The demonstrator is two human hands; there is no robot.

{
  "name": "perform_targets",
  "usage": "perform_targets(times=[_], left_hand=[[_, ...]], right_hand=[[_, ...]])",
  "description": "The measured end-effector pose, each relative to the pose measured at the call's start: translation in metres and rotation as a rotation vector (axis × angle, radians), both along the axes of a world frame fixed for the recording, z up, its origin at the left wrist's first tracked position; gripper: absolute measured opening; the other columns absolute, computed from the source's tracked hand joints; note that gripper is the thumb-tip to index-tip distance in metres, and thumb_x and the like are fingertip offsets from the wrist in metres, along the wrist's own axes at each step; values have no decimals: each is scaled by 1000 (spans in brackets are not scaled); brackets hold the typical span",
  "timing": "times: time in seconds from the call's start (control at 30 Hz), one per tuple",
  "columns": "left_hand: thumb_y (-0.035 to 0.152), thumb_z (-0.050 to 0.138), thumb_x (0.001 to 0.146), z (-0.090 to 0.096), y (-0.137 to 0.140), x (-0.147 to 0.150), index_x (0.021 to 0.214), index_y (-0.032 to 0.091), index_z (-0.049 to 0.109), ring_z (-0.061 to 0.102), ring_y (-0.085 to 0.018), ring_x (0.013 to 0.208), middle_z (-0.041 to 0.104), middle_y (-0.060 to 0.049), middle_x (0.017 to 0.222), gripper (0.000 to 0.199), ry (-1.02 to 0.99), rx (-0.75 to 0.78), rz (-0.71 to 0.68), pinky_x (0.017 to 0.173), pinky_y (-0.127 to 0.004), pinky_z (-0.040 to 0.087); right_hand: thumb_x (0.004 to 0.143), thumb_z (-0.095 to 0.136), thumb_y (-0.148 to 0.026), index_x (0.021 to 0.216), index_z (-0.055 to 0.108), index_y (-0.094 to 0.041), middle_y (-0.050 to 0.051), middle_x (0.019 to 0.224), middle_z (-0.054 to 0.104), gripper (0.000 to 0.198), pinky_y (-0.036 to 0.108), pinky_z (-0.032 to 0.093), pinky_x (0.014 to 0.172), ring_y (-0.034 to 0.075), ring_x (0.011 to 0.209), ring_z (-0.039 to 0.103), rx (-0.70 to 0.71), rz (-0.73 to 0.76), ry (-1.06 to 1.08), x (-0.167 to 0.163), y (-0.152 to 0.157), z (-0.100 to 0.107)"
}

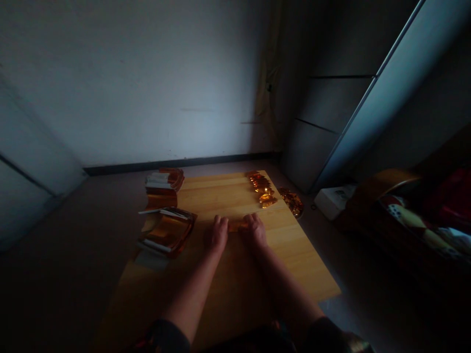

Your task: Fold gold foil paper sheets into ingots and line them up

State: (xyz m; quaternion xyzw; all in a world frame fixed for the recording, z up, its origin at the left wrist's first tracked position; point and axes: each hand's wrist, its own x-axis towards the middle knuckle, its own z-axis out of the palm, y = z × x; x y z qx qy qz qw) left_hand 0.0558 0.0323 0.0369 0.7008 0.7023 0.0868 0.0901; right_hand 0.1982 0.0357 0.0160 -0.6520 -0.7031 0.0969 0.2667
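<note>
Both hands meet over the middle of a wooden table point(294, 255). My left hand point(218, 233) is closed on the left end of a strip of gold foil paper point(234, 226). The strip's right end sits in the closed fingers of my right hand point(255, 230). It lies low over the tabletop, apparently folded narrow; the fingers hide its ends. To the left of my left hand is a stack of gold foil sheets point(169, 230) with pale edges. Beyond my right hand runs a row of shiny folded gold foil pieces point(265, 190).
A second stack of sheets point(165, 181) overhangs the table's far left corner. On the floor past the right edge stands a container of gold foil pieces point(292, 202). Further right are a white box point(331, 202) and a wooden armrest point(395, 177). A wall point(165, 98) rises behind.
</note>
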Motion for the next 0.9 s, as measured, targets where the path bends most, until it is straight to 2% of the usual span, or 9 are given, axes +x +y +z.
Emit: perform_targets(times=[0.1,0.23,0.5,0.63,0.8,0.9], left_hand=[[21,31,92,-1,2,0,103,20,58,60,-18,84,58,-8,108,29,103,17,-41,70,-28,44],[19,31,91,-6,4,-3,101,19,58,61,-17,82,59,-8,105,29,134,33,-58,66,-28,45],[18,29,91,-11,5,-6,95,19,61,59,-16,77,60,-7,101,32,160,58,-115,64,-28,43],[25,32,92,-9,0,-10,88,19,64,57,-17,82,59,-7,97,33,159,79,-162,67,-28,41],[32,41,89,-5,-11,-18,100,25,65,51,-20,88,58,-5,93,28,136,161,-176,71,-30,37],[34,44,88,-3,-15,-19,103,28,65,48,-21,91,58,-5,94,27,107,172,-136,74,-32,35]], right_hand=[[73,56,-16,80,60,-19,4,87,55,8,26,38,74,17,83,49,108,15,75,4,3,-12],[76,50,-9,70,61,-17,5,79,57,15,27,37,76,17,81,48,161,45,70,7,8,-21],[81,49,-8,74,67,-18,6,91,62,21,25,39,76,17,86,49,112,80,34,11,2,-11],[84,51,-15,80,69,-20,5,103,63,19,26,38,79,18,94,49,44,54,-63,11,-2,-3],[86,52,-25,90,69,-26,3,118,59,18,29,36,80,20,103,46,-3,38,-188,16,-2,3],[87,51,-26,86,69,-25,4,113,59,18,29,35,77,20,100,47,-25,40,-234,15,-4,11]])
